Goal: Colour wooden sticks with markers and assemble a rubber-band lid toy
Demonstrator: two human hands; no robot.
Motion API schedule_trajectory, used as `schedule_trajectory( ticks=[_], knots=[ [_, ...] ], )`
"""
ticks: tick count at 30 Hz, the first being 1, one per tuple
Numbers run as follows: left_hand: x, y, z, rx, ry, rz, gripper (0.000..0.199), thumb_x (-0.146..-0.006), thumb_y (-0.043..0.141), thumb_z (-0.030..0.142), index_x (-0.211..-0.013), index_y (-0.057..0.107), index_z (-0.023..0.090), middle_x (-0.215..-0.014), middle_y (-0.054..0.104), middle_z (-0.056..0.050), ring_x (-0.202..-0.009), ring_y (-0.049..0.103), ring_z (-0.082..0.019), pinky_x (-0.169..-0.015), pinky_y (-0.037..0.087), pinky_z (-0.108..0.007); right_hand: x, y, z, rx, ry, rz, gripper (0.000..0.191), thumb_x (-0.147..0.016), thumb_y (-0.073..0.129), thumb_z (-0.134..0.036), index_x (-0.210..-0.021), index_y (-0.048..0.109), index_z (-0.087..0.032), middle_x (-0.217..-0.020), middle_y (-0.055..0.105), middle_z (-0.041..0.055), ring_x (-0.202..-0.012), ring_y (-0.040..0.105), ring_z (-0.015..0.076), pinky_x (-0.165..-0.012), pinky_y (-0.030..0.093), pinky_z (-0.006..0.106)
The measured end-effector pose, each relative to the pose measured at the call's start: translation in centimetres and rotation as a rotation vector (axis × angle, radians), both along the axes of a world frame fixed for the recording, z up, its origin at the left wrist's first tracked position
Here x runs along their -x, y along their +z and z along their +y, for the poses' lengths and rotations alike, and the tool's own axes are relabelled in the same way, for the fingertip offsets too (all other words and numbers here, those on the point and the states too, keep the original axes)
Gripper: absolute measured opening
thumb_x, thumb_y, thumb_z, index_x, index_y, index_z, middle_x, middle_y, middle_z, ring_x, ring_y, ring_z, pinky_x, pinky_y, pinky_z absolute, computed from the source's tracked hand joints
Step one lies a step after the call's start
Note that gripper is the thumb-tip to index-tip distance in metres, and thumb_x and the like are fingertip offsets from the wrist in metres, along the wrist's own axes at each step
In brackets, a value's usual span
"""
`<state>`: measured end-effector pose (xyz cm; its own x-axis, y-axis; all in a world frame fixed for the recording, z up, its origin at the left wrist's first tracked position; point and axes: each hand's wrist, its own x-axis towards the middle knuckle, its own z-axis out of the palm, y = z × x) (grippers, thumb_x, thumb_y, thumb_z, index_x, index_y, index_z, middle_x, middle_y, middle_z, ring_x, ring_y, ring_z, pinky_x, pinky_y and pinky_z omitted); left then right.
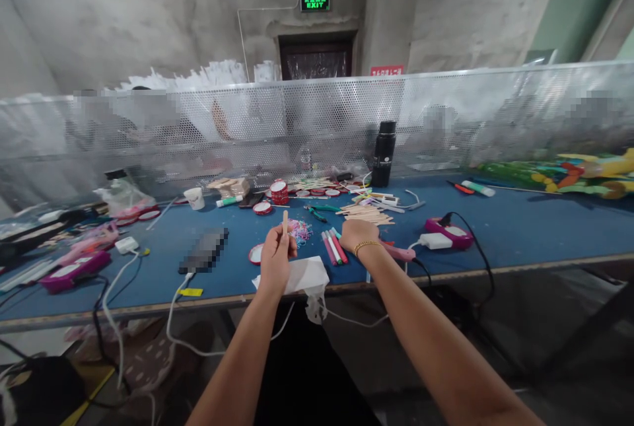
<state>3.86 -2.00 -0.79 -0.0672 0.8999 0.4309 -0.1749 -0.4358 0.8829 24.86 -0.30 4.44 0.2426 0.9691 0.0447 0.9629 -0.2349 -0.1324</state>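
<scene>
My left hand is closed around a wooden craft stick that stands upright from its fingers. My right hand is curled over the table by several markers; what its fingertips grip, if anything, is hidden. Just beyond it lies a loose pile of wooden craft sticks. Small pink and blue pieces are heaped beyond my left hand. A white sheet lies at the table's front edge between my arms. A pink tool, perhaps a glue gun, rests beside my right wrist.
A black bottle stands by the perforated metal divider. Green-handled pliers lie mid-table. Red-rimmed round pieces are stacked behind. Purple power strips with trailing cables sit at both sides. A phone lies left, a paper cup behind it.
</scene>
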Motion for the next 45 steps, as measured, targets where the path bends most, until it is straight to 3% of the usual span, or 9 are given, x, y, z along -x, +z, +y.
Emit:
schedule_trajectory(
  ticks=[4, 12, 20, 23, 26, 30, 36, 40, 45],
  knots=[
    [-0.1, 0.1, -0.1, 0.000, -0.004, -0.003, 0.026, -0.103, 0.067, 0.038, -0.114, 0.068, 0.015, -0.097, 0.071, -0.003, -0.072, 0.067, -0.013, -0.063, 0.059, -0.028, 0.6, 0.0, -0.4, 0.029, -0.005, 0.025, 0.039, -0.101, 0.069, -0.040, -0.133, 0.064, -0.018, -0.134, 0.067, 0.0104, -0.116, 0.070, 0.0252, -0.098, 0.061, 0.048],
    [-0.3, 0.4, -0.6, 0.002, 0.003, -0.028, 0.029, -0.102, 0.068, 0.038, -0.120, 0.068, 0.015, -0.109, 0.073, -0.006, -0.085, 0.071, -0.017, -0.073, 0.063, -0.034, 1.5, -0.1, -0.8, -0.030, 0.006, 0.083, 0.040, -0.101, 0.069, -0.040, -0.133, 0.064, -0.017, -0.135, 0.067, 0.0113, -0.115, 0.070, 0.0252, -0.098, 0.061, 0.047],
    [-0.4, 1.0, -1.0, 0.010, 0.011, -0.078, 0.025, -0.101, 0.069, 0.040, -0.103, 0.068, 0.015, -0.083, 0.066, 0.002, -0.062, 0.060, -0.010, -0.058, 0.053, -0.025, 1.3, 0.7, -2.4, -0.203, 0.037, 0.155, 0.026, -0.103, 0.063, -0.037, -0.110, 0.074, -0.014, -0.117, 0.077, 0.0135, -0.112, 0.073, 0.0258, -0.098, 0.056, 0.042],
    [-0.5, 1.4, -1.1, 0.012, 0.022, -0.107, 0.027, -0.092, 0.078, 0.043, -0.096, 0.068, 0.018, -0.069, 0.058, 0.005, -0.056, 0.053, -0.009, -0.052, 0.045, -0.021, 1.6, 1.5, -4.0, -0.322, 0.076, 0.215, 0.023, -0.100, 0.060, -0.032, -0.098, 0.077, -0.017, -0.108, 0.081, 0.0148, -0.110, 0.075, 0.0278, -0.090, 0.052, 0.034],
    [-0.6, 1.9, -1.3, 0.025, 0.018, -0.131, 0.038, -0.080, 0.086, 0.048, -0.098, 0.072, 0.018, -0.062, 0.053, 0.007, -0.051, 0.046, -0.008, -0.047, 0.035, -0.020, 2.6, 1.8, -6.5, -0.428, 0.156, 0.299, 0.021, -0.100, 0.060, -0.036, -0.095, 0.075, -0.021, -0.102, 0.083, 0.0078, -0.102, 0.076, 0.0240, -0.084, 0.049, 0.031],
    [-0.7, 2.6, -1.7, 0.058, -0.013, -0.154, 0.057, -0.071, 0.088, 0.063, -0.099, 0.076, 0.015, -0.059, 0.052, 0.006, -0.050, 0.041, -0.007, -0.046, 0.029, -0.020, 4.6, 1.0, -9.5, -0.487, 0.293, 0.409, 0.014, -0.097, 0.065, -0.033, -0.094, 0.073, -0.022, -0.095, 0.082, 0.0024, -0.090, 0.075, 0.0183, -0.078, 0.046, 0.026],
    [-0.7, 2.9, -2.1, 0.075, -0.014, -0.179, 0.053, -0.058, 0.096, 0.061, -0.067, 0.072, 0.015, -0.052, 0.047, 0.007, -0.049, 0.036, -0.005, -0.046, 0.026, -0.019, 6.4, -0.6, -10.9, -0.475, 0.407, 0.515, 0.007, -0.091, 0.070, -0.026, -0.086, 0.071, -0.022, -0.087, 0.081, 0.0022, -0.083, 0.073, 0.0186, -0.072, 0.042, 0.026],
    [-0.5, 3.0, -2.2, 0.073, 0.021, -0.226, 0.051, -0.062, 0.094, 0.061, -0.073, 0.075, 0.015, -0.053, 0.046, 0.007, -0.049, 0.035, -0.005, -0.045, 0.025, -0.019, 5.4, -1.1, -11.2, -0.448, 0.458, 0.561, 0.011, -0.090, 0.069, -0.022, -0.080, 0.064, -0.022, -0.081, 0.077, 0.0019, -0.078, 0.071, 0.0189, -0.069, 0.041, 0.027],
    [-0.4, 3.0, -2.3, 0.064, 0.018, -0.238, 0.051, -0.068, 0.090, 0.063, -0.082, 0.078, 0.016, -0.058, 0.052, 0.004, -0.053, 0.044, -0.008, -0.049, 0.034, -0.020, 4.8, -1.3, -9.8, -0.548, 0.507, 0.859, 0.012, -0.105, 0.045, -0.031, -0.103, 0.054, -0.023, -0.092, 0.075, 0.0031, -0.075, 0.072, 0.0165, -0.070, 0.051, 0.027]
  ],
)
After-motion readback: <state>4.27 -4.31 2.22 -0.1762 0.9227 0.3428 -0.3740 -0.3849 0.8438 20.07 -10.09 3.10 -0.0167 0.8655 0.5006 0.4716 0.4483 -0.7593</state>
